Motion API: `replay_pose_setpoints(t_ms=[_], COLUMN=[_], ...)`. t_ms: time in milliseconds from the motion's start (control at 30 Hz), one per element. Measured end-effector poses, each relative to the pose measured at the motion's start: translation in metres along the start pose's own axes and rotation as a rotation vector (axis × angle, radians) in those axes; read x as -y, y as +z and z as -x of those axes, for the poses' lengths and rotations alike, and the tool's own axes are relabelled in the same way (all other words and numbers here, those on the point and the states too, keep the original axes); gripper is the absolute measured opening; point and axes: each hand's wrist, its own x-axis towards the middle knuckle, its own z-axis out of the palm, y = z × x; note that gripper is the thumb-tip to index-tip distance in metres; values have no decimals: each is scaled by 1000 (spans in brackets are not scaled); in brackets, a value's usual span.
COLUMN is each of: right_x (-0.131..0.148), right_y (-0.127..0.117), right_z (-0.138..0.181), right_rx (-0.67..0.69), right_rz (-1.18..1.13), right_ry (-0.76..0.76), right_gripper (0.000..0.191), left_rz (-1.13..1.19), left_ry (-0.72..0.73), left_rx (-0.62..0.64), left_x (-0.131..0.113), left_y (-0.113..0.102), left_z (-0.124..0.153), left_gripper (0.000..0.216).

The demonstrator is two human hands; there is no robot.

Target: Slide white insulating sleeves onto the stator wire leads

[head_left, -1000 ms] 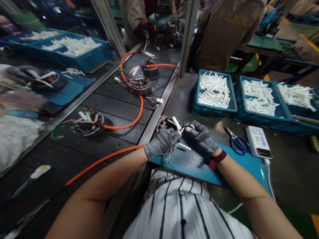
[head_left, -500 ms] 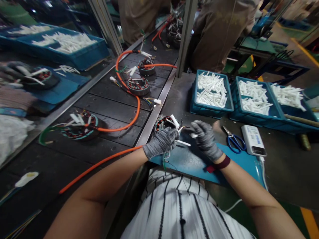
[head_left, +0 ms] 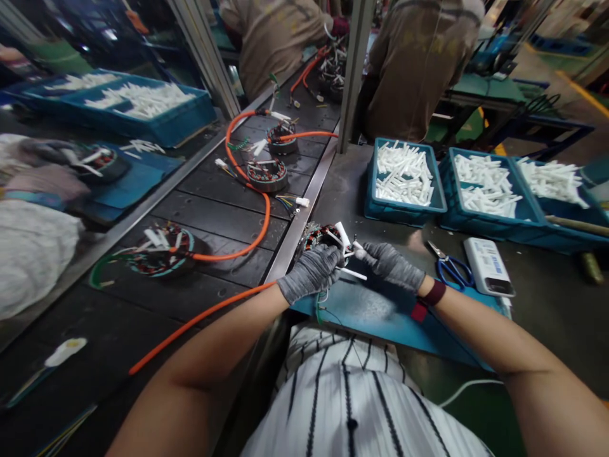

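**containers**
- blue plastic crate (head_left: pixel 369 190), nearest of a row on the steel bench (head_left: pixel 342 190): heaped with loose white insulating sleeves, lying crisscross.
- second blue crate (head_left: pixel 457 216): same white sleeves, with bare crate floor showing at one end.
- third blue crate (head_left: pixel 542 219), butted against the second: same sleeves, plus a long wooden-handled tool (head_left: pixel 575 223) laid across it.
- fourth blue crate (head_left: pixel 190 120), beyond the black conveyor (head_left: pixel 214 219): same sleeves.

**at the hands**
- wound stator (head_left: pixel 321 238): copper windings, white sleeves projecting, held over the near edge of a blue mat (head_left: pixel 380 324).
- left hand (head_left: pixel 309 273), grey knit glove: fingers closed around the stator.
- right hand (head_left: pixel 390 266), grey knit glove, dark red wristband: fingertips pinched on a small white sleeve (head_left: pixel 360 252) at the stator's wire ends.
- orange cable (head_left: pixel 200 327): runs from the stator area along the left forearm.

**change from earlier frame**
- right hand: was apart from the stator, now up against it.
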Motion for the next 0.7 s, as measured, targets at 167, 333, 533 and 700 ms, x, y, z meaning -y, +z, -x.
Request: replay_pose_setpoints(t_ms=[167, 333, 533, 700], right_x=[-18, -39, -34, -43], right_y=[-48, -84, -30, -17], right_z=[28, 78, 50, 23], right_rx=[246, -231, -409, -397], right_rz=[-607, -362, 514, 469], right_ry=[422, 539, -64, -110], right_gripper=[45, 39, 40, 42], left_rz=[106, 117, 137, 153], left_ry=[9, -4, -34, -8], left_rx=[23, -16, -34, -29], left_x=[7, 10, 8, 13], left_y=[1, 4, 2, 2], left_z=[-1, -12, -17, -17], left_gripper=[17, 20, 18, 12])
